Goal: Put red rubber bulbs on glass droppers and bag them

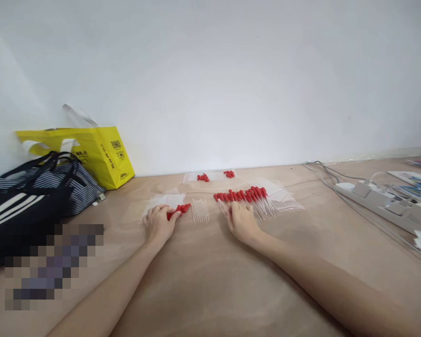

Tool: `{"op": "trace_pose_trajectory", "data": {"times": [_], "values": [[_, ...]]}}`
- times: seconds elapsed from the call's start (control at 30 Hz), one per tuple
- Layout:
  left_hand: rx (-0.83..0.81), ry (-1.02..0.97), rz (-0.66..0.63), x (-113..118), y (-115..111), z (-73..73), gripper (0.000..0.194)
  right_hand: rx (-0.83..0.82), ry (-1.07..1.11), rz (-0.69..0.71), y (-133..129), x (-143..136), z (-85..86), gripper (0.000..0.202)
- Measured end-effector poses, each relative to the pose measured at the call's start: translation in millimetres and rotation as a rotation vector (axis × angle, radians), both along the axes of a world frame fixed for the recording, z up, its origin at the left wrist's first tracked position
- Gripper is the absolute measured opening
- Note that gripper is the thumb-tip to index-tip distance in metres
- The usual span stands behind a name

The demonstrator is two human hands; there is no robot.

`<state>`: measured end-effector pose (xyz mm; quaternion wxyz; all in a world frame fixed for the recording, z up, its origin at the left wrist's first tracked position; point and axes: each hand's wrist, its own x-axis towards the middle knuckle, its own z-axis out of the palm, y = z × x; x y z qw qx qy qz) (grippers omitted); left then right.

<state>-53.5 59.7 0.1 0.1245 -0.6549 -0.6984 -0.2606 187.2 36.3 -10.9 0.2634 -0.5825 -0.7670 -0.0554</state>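
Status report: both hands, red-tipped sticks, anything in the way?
Left hand at loose red pieces. Right hand at red-tipped sticks, grip unclear. White sticks between hands, blocking neither.

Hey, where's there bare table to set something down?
Bare tabletop lies between your left forearm and right forearm, nearer you than the white sticks. Another patch lies between the right forearm and the power strip. It's crowded around the red-tipped sticks, and on the left by the yellow bag.
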Motion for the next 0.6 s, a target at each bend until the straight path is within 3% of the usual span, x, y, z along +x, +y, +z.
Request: {"op": "trace_pose_trajectory", "data": {"times": [0.1, 0.2, 0.27, 0.3, 0.43, 0.6], "values": [[0.160, -0.013, -0.056, 4, -5, 2.9, 0.018, 0.018, 0.133, 0.165, -17, 29, -15.0, 0.019], [0.221, -0.005, -0.369, 19, -21, 4.5, 0.014, 0.027, 0.243, 0.250, -28, 48, -20.8, 0.016], [0.105, 0.025, -0.601, 33, -35, 3.2, 0.012, 0.037, 0.257, 0.290, -33, 54, -19.9, 0.020], [0.046, 0.035, -0.657, 40, -42, 2.0, 0.011, 0.032, 0.248, 0.308, -34, 55, -18.8, 0.022], [-0.130, -0.001, -0.743, 59, -57, -3.7, 0.009, -0.026, 0.209, 0.355, -36, 50, -15.0, 0.023], [-0.155, -0.007, -0.758, 60, -53, -6.8, 0.015, -0.048, 0.194, 0.425, -38, 35, -13.9, 0.018]]}}
